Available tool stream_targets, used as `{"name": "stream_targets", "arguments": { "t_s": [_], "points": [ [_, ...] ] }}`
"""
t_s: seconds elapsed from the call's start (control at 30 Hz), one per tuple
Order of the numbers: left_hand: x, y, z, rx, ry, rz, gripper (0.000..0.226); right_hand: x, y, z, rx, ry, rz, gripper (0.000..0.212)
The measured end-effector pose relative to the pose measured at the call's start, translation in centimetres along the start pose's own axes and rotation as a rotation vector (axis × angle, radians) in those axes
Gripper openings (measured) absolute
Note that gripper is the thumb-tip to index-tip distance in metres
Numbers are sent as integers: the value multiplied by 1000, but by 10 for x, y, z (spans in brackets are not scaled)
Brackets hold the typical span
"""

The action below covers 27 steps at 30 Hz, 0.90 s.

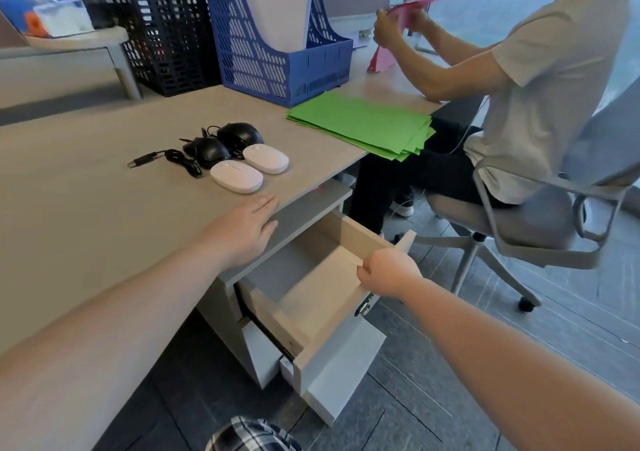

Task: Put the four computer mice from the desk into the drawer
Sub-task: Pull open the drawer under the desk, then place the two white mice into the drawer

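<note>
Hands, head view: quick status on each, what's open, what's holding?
Left hand: open, flat on the desk edge, holding nothing.
Right hand: closed on the drawer front's top edge.

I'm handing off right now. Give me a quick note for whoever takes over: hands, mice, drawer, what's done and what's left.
Left hand: flat on the grey wooden desk near its front edge, holding nothing.
Right hand: grip closed on the front panel of the pale wooden drawer.
Drawer: pulled open; the visible inside looks empty.
Mice: all four on the desk, two white oval mice in front, two black corded mice behind, cables tangled.
Done: drawer open. Left: move all four mice in.
</note>
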<state>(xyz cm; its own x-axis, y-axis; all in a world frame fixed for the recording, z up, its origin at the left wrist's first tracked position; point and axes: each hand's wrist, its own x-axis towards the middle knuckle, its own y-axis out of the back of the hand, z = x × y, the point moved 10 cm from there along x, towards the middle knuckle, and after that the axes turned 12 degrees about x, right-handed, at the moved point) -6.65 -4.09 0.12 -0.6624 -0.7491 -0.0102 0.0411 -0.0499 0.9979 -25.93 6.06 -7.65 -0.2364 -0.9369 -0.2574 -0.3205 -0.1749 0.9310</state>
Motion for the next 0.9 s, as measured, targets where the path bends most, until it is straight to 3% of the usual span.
{"name": "stream_targets", "arguments": {
  "t_s": [0.5,0.63,0.73,0.9],
  "points": [
    [-15,5,1,-62,24,-4,49,-57,1,50,-64,-165,-38,34],
    [-17,50,-12,58,131,293,33,-41,15,35,-54,-103,58,41],
    [-14,67,-36,77,286,373,50,-17,43,4,13,-6,195,46],
    [9,49,-74,-11,398,93,93,28,96,-61,146,167,403,41]
  ]
}}
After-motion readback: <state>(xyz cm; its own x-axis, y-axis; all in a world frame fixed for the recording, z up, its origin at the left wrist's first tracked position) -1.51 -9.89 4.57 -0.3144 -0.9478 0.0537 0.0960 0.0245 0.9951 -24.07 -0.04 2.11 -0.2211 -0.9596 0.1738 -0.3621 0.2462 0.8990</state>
